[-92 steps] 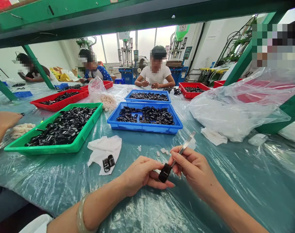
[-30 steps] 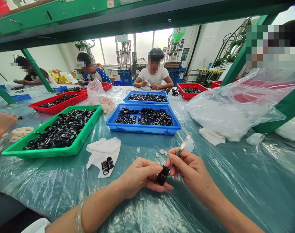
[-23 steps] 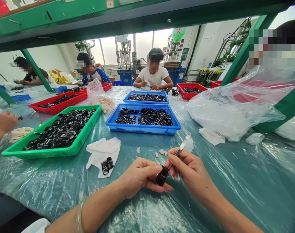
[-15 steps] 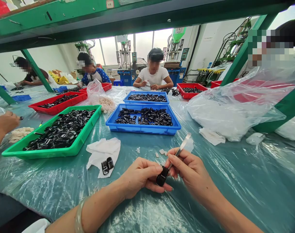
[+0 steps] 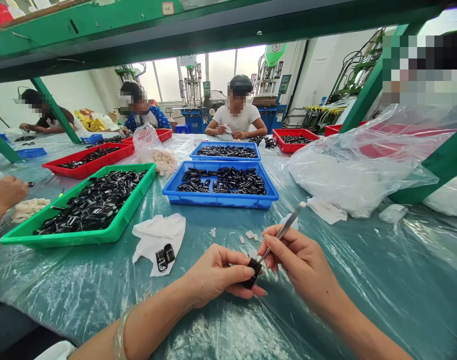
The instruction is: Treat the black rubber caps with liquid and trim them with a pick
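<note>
Centrally, head view. The left hand (image 5: 216, 274) is closed, with thumb and fingertips pinching a small glossy black plastic part (image 5: 252, 275) just above the film-covered green worktop (image 5: 363, 285), at the near middle of the scene. The right hand (image 5: 303, 260) is closed in a pen grip on a slim silver metal tool (image 5: 284, 229), seemingly tweezers. The tool's lower tip meets the top of the part, and its free end slants up and to the far right.

The part looks light, stiff and smooth, so probably slippery. It is best held by its two side faces, leaving the top end free.

To the near left lies a crumpled white cloth (image 5: 158, 231) bearing two similar black pieces (image 5: 164, 256). Farther off stand a green plastic tray (image 5: 74, 236) and a blue plastic tray (image 5: 220, 201), both filled with such pieces. A clear plastic bag (image 5: 356, 165) lies at the far right. A co-worker's hand (image 5: 5, 192) rests at the left edge.
</note>
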{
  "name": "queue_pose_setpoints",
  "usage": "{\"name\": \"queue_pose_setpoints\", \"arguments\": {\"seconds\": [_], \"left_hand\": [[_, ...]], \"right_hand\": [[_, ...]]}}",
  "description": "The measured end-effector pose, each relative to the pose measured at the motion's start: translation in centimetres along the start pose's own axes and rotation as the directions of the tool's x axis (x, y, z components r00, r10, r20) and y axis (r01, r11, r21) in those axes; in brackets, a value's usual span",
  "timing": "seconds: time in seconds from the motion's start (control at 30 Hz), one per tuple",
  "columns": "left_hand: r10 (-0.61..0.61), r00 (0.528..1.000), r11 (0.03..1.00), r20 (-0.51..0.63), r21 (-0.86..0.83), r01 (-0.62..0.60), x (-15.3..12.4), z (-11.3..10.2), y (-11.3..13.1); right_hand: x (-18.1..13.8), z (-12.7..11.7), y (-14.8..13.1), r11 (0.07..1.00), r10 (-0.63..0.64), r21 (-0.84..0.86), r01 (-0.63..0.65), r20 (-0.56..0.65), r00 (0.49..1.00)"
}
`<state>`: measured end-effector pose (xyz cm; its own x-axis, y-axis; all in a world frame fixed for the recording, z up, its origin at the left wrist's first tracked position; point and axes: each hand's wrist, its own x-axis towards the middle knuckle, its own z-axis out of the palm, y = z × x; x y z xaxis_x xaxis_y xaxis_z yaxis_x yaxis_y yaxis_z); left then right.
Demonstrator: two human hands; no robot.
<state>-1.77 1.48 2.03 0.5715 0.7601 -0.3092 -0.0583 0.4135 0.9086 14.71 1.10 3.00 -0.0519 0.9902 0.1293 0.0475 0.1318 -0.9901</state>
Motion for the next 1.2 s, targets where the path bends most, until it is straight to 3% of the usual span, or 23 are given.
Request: {"name": "queue_pose_setpoints", "arguments": {"seconds": [0.13,0.2,0.3,0.37,0.43,0.57,0.63,0.73,0.87,0.9,0.97,1.07,1.2], "left_hand": [[0.022,1.0,1.0,0.002,-0.009,-0.022,0.0,-0.2,-0.3],[0.078,0.996,0.996,0.034,-0.035,-0.077,0.0,-0.3,-0.5],[0.201,0.973,0.98,0.113,-0.03,-0.199,-0.1,-0.6,-0.6],[0.265,0.95,0.962,0.164,0.015,-0.271,-0.3,-0.6,-0.5],[0.305,0.93,0.946,0.203,0.046,-0.321,-0.5,-0.5,-0.4],[0.334,0.917,0.933,0.219,0.059,-0.354,-0.6,-0.3,-0.4],[0.331,0.918,0.933,0.218,0.069,-0.353,-0.6,-0.3,-0.5],[0.35,0.91,0.927,0.223,0.059,-0.371,-0.3,-0.4,-0.6],[0.374,0.903,0.918,0.214,0.057,-0.393,-0.1,-0.5,-0.8],[0.37,0.907,0.918,0.203,0.071,-0.39,-0.1,-0.6,-0.8],[0.363,0.913,0.918,0.185,0.096,-0.385,-0.1,-0.6,-0.8],[0.368,0.914,0.916,0.168,0.105,-0.388,0.0,-0.6,-0.8],[0.358,0.923,0.928,0.142,0.058,-0.369,0.1,-0.8,-0.7]], "right_hand": [[0.4,-1.1,-0.7,0.995,-0.096,0.024,0.101,-0.157,0.983],[0.6,-1.8,-1.2,0.993,-0.112,-0.046,0.105,-0.187,0.976],[0.6,-2.7,-1.6,0.943,-0.036,-0.33,0.03,-0.013,0.999],[0.4,-2.9,-1.2,0.82,0.065,-0.57,0.042,0.165,0.984],[0.1,-2.7,-0.3,0.644,0.143,-0.756,0.113,0.264,0.954],[-0.9,-2.1,1.5,0.33,0.205,-0.921,0.207,0.284,0.937],[-1.3,-1.9,1.8,0.241,0.213,-0.94,0.24,0.292,0.932],[-1.4,-1.8,1.5,0.186,0.254,-0.954,0.235,0.278,0.926],[-1.0,-1.9,0.2,0.209,0.243,-0.963,0.17,0.22,0.945],[-0.9,-1.9,-0.2,0.252,0.201,-0.956,0.152,0.205,0.958],[-0.8,-2.0,-1.2,0.427,0.062,-0.886,0.182,0.23,0.971],[-1.1,-2.1,-2.3,0.669,-0.113,-0.657,0.347,0.372,0.921],[-1.4,-1.7,-2.5,0.72,-0.201,-0.5,0.482,0.514,0.834]]}}
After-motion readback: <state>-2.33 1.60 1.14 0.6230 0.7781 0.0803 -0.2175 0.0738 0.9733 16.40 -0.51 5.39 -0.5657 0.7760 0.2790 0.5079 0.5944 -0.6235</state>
